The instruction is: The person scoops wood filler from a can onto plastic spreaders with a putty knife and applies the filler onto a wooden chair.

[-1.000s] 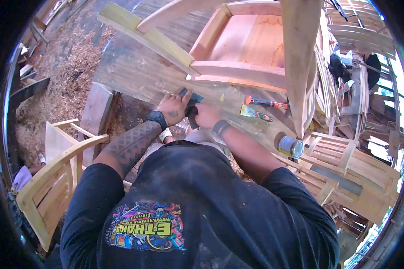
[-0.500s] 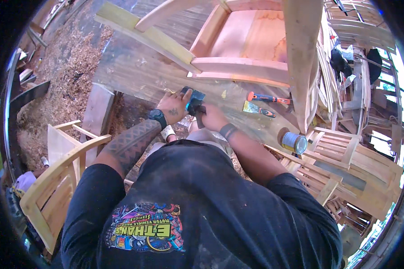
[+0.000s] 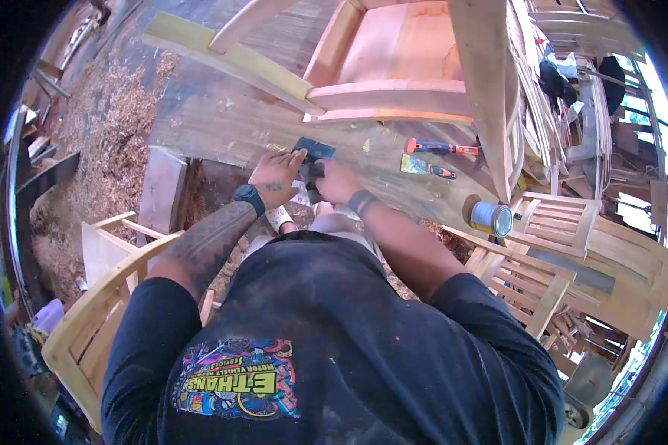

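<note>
Both our hands close on one dark sanding block (image 3: 313,152): left hand (image 3: 274,176) presses its near edge, right hand (image 3: 335,182) grips behind, keeping it flat on the workbench plank (image 3: 223,130), just before the chair frame (image 3: 393,96).

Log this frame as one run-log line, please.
left hand on dark sanding block | right hand gripping it | on workbench | scrapers, tin can right

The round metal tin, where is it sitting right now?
In the head view the round metal tin stands on the workbench to the person's right, beyond the right forearm, just below the orange-handled scraper and beside a slatted wooden chair frame.
</note>
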A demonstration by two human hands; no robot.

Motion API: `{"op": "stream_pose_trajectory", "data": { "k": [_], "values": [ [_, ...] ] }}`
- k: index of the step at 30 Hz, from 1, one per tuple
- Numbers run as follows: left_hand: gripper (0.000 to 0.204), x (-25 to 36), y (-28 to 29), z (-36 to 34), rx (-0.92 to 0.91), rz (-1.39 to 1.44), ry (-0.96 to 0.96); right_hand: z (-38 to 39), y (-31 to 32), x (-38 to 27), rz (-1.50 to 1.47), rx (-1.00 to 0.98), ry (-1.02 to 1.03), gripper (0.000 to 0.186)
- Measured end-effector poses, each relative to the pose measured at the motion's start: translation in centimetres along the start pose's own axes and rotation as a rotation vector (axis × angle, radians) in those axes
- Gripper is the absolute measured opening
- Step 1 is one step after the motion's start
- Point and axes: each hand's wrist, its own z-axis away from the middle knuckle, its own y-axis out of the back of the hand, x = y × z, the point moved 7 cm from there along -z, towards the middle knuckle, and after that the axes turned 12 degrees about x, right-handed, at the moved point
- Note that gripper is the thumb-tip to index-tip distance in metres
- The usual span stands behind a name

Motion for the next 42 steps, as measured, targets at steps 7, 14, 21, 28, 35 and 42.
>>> {"op": "stream_pose_trajectory", "data": {
  "k": [7,14,21,28,35,42],
  "values": [
    [0.102,-1.1,0.4,-0.4,-0.033,0.23,0.103,-3.1,5.8,7.0,-0.078,0.216,-0.161,0.042],
    [0.092,-1.3,2.5,0.6,0.097,0.149,0.074,-0.7,5.1,-1.5,-0.035,0.024,-0.095,0.044],
    [0.087,-0.7,1.8,-0.6,0.005,-0.039,-0.049,0.1,6.7,6.8,-0.156,0.533,-0.361,0.039],
    [0.087,-0.5,0.1,0.4,-0.043,-0.128,-0.063,4.3,3.6,11.4,-0.528,0.132,-0.476,0.04],
    [0.09,0.2,1.5,-0.3,-0.144,-0.12,-0.03,4.3,-1.0,7.1,-0.56,-0.066,-0.398,0.034],
    [0.077,2.2,3.6,-2.0,0.006,-0.095,-0.083,3.0,1.5,2.9,-0.437,0.029,-0.111,0.053]
  ]
}}
